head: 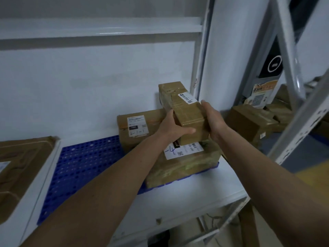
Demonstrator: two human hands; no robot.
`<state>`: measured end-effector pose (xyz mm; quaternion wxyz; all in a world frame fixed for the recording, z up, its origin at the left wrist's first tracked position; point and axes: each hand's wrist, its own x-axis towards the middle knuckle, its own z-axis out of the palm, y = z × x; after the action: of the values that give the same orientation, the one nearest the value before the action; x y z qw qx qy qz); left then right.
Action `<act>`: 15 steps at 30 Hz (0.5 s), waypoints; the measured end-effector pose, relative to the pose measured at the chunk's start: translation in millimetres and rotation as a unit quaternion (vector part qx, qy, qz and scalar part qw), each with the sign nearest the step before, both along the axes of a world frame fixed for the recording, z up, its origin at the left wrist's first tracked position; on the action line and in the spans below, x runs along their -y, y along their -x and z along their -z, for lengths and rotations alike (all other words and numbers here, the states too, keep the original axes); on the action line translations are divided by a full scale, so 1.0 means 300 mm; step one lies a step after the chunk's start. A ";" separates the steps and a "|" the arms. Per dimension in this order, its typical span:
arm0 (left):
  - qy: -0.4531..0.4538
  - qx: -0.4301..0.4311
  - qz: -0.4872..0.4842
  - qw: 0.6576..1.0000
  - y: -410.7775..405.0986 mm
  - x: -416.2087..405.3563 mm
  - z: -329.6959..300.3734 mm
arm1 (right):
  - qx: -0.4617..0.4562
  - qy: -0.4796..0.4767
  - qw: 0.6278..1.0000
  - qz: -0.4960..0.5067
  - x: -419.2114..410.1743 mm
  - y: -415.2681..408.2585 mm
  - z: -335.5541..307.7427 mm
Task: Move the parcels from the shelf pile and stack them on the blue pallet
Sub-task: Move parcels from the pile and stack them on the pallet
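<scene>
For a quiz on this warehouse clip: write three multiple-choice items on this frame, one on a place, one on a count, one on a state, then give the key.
1. Where does the parcel with the handwritten blue mark lie?
A. on the blue pallet
B. on the floor
C. on the top shelf beam

2. How many parcels lie on the pallet beneath the held one?
A. none
B. two
C. five

3. How is the taped parcel held?
A. by the left hand alone
B. by neither hand
C. by both hands

Key: A, the marked parcel lies on the blue pallet, at its right end. B, the marked parcel and a labelled parcel behind it. C, the left hand and right hand grip the taped parcel from either side.
</scene>
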<state>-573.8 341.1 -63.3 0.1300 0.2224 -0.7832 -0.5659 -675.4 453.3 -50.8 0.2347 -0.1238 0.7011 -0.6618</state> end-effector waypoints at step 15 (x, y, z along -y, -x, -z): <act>0.079 0.121 0.009 0.989 0.093 -0.089 0.046 | 0.085 0.020 0.996 0.031 -0.146 0.176 0.051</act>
<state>-601.7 367.9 -77.0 0.0468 0.2713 -0.8375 -0.4720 -728.1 497.2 -66.0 0.2702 -0.0495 0.6686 -0.6910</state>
